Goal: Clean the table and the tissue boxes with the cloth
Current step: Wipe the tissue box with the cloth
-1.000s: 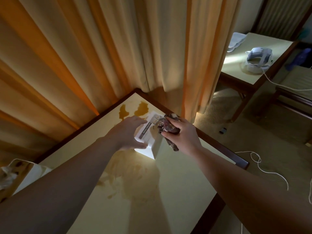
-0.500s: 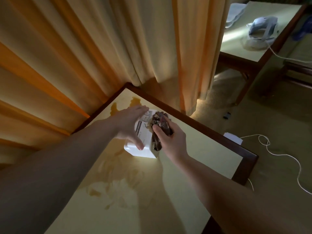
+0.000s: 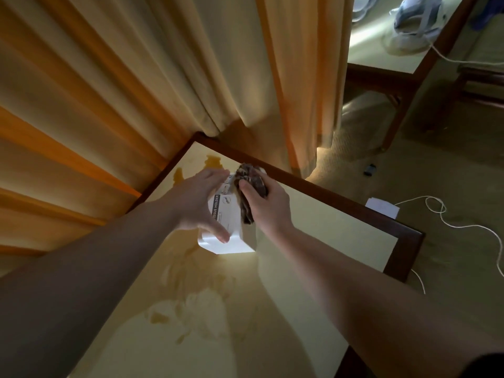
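Step in hand: wiping the tissue box (image 3: 227,236) with the cloth (image 3: 251,186).

Position. The white box stands on the desk (image 3: 313,241) near its far corner, toward 12 o'clock from the viewer. Tan liquid stains (image 3: 191,309) lie on the surface at 6 to 7 o'clock of the box, and a smaller patch sits at 11 o'clock of it, by the curtain (image 3: 136,91).

Left hand (image 3: 201,203): fingers extended and laid over the left face and top of the box, thumb along its near edge. It steadies the box; it does not curl round it.

Right hand (image 3: 268,211): fingers and thumb curled round the bunched dark cloth, pressing it against the right side and top edge of the box.

Procedure.
1. Maintain downward pressure with the left hand so the light box does not slide or tip.
2. Draw the cloth along each face in one direction, top to base.
3. Turn the box to expose the far face, which appears hidden here.
4. Keep the base off the wet patch; otherwise the carton would likely pick up the stain.
5. Treat the desk stains afterwards, using a clean fold.
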The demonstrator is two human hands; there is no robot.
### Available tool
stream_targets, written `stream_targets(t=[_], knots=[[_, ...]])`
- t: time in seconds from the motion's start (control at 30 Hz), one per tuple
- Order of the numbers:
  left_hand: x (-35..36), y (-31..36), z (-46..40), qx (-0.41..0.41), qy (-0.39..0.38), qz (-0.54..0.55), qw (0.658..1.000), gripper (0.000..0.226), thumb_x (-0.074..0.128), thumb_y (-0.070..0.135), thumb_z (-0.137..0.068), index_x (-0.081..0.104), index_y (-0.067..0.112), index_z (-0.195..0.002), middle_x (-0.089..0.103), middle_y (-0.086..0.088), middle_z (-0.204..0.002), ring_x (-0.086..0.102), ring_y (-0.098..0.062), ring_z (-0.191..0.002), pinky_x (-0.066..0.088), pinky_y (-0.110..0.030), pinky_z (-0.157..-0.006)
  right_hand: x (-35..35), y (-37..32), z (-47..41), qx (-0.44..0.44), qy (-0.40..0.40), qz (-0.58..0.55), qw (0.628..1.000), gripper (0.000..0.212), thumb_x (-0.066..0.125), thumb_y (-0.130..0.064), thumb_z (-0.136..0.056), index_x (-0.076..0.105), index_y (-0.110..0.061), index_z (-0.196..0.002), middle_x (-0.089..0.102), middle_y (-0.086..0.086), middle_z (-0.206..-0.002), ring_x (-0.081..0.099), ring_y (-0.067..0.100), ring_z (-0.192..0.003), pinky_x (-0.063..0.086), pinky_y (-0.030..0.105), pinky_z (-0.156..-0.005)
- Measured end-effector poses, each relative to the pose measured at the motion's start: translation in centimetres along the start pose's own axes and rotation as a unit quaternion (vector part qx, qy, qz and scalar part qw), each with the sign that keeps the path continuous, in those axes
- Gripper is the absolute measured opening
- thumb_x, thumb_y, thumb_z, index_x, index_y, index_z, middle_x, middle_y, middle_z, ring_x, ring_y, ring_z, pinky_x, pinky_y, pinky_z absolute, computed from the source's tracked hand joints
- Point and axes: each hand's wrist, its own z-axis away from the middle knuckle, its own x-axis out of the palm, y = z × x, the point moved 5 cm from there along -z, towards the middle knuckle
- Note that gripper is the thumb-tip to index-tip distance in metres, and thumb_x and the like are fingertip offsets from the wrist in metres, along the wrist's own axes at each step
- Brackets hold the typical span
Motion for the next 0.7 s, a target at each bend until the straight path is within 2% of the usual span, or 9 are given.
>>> stream_targets(t=[0.1,0.23,0.33,0.4,0.47,0.57,0.7], knots=[[-0.1,0.2,0.2,-0.002,0.003,-0.002,1.0,0.151,0.1,0.055,-0.041,0.015,0.035,-0.164,0.015,0.013,-0.168,0.026,-0.021,-0.151,0.03,-0.048,-0.119,0.2,0.6,-0.3,-0.001,-0.015,-0.015,1.0,0.027,0.062,-0.047,-0.099,0.071,-0.03,-0.117,0.073,-0.008,-0.104,0.067,0.007,-0.1,0.057,0.035,-0.09],[-0.2,0.6,0.0,-0.007,-0.006,-0.015,1.0,0.151,0.1,0.055,-0.043,0.014,0.031,-0.164,0.016,0.012,-0.168,0.027,-0.021,-0.149,0.033,-0.047,-0.118,0.8,3.3,2.4,0.036,-0.028,-0.024,0.999,0.041,0.053,-0.054,-0.096,0.065,-0.029,-0.127,0.069,-0.002,-0.117,0.065,0.01,-0.108,0.057,0.033,-0.092],[-0.2,0.6,-0.2,-0.005,-0.013,-0.027,1.0,0.155,0.1,0.058,-0.039,0.013,0.029,-0.164,0.016,0.013,-0.168,0.029,-0.02,-0.149,0.035,-0.045,-0.118,1.2,5.8,6.6,0.075,-0.027,-0.047,0.996,0.032,0.054,-0.05,-0.094,0.064,-0.032,-0.118,0.067,0.001,-0.113,0.067,0.016,-0.103,0.058,0.043,-0.091],[-0.1,0.6,-0.2,-0.004,-0.014,-0.028,1.0,0.155,0.1,0.057,-0.038,0.014,0.029,-0.164,0.016,0.013,-0.167,0.03,-0.021,-0.149,0.035,-0.046,-0.118,1.4,6.5,9.1,0.088,-0.029,-0.066,0.993,0.038,0.054,-0.051,-0.092,0.062,-0.032,-0.124,0.063,-0.003,-0.116,0.069,0.019,-0.103,0.059,0.049,-0.09],[-0.2,0.7,-0.2,0.001,-0.014,-0.031,0.999,0.155,0.101,0.056,-0.038,0.014,0.03,-0.164,0.017,0.013,-0.167,0.03,-0.02,-0.148,0.036,-0.046,-0.117,1.4,5.9,9.8,0.072,-0.026,-0.063,0.995,0.045,0.054,-0.049,-0.094,0.06,-0.029,-0.134,0.059,-0.008,-0.122,0.065,0.013,-0.111,0.057,0.043,-0.097],[-0.2,0.7,-0.3,0.0,-0.012,-0.027,1.0,0.152,0.102,0.052,-0.04,0.016,0.031,-0.163,0.018,0.014,-0.167,0.03,-0.02,-0.148,0.037,-0.047,-0.117,1.2,3.9,6.8,0.049,-0.014,-0.057,0.997,0.041,0.053,-0.044,-0.096,0.062,-0.025,-0.132,0.061,-0.003,-0.123,0.06,0.009,-0.114,0.052,0.033,-0.099],[-0.2,0.6,-0.3,-0.002,-0.012,-0.02,1.0,0.153,0.102,0.05,-0.038,0.017,0.032,-0.164,0.018,0.014,-0.167,0.029,-0.02,-0.148,0.033,-0.046,-0.118,1.5,3.2,0.8,0.064,-0.014,-0.04,0.997,0.032,0.049,-0.048,-0.098,0.065,-0.032,-0.12,0.068,0.0,-0.119,0.064,0.016,-0.111,0.053,0.042,-0.098]])
